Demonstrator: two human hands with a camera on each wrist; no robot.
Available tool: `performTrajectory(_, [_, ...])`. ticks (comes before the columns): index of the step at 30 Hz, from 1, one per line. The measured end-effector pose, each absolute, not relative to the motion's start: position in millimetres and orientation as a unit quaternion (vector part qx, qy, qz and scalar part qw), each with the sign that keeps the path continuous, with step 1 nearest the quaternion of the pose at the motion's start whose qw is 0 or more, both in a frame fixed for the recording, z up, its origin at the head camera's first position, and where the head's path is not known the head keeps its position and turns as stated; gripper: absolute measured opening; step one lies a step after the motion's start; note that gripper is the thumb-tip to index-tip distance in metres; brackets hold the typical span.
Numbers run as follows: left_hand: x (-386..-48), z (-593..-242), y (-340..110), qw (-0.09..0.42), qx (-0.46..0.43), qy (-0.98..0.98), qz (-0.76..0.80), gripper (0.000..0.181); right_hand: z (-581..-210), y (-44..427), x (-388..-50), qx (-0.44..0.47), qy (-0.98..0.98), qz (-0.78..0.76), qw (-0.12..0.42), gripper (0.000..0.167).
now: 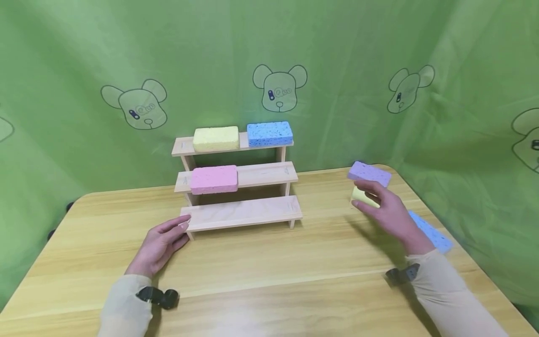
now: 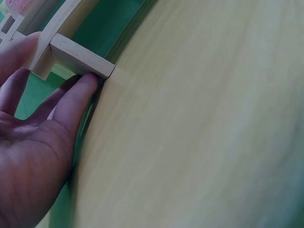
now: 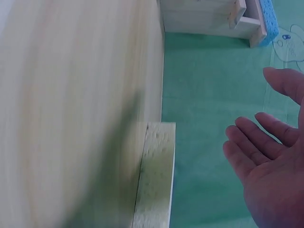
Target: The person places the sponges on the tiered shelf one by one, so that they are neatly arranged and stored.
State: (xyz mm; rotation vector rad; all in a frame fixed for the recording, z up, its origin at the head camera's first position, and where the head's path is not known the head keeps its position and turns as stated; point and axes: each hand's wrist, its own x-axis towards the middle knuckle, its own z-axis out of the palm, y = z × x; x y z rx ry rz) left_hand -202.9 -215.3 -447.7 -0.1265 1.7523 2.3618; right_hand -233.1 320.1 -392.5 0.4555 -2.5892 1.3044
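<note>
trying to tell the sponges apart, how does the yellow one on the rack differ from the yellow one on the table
The rack sponge sits on the top tier; the table sponge lies on the tabletop. In the head view, the rack sponge shows uncovered, while the table sponge is partly hidden by the right hand. Both are pale yellow and ungripped.

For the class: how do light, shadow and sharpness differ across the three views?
Head: pale glare on the table at the bottom edge, a soft shadow below its yellow sponge; left wrist: dimmer, table grain smeared, the shelf sharper; right wrist: a broad, blurry-edged shadow on the table beside the same sponge, grain soft too.
</note>
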Motion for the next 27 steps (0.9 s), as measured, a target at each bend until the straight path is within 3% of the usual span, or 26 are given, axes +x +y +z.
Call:
performTrajectory(13, [-203.9, -449.3, -216.2, 0.099, -0.036, 0.591, 0.8, 0.019, -395.2, 340.0, -228.5, 0.145, -0.877, 0.444, 0.113, 0.053])
performTrajectory(27, [-203.5, -450.4, -216.3, 0.101, -0.035, 0.592, 0.799, 0.019, -399.0, 369.0, -232.7, 0.123, -0.907, 0.395, 0.072, 0.073])
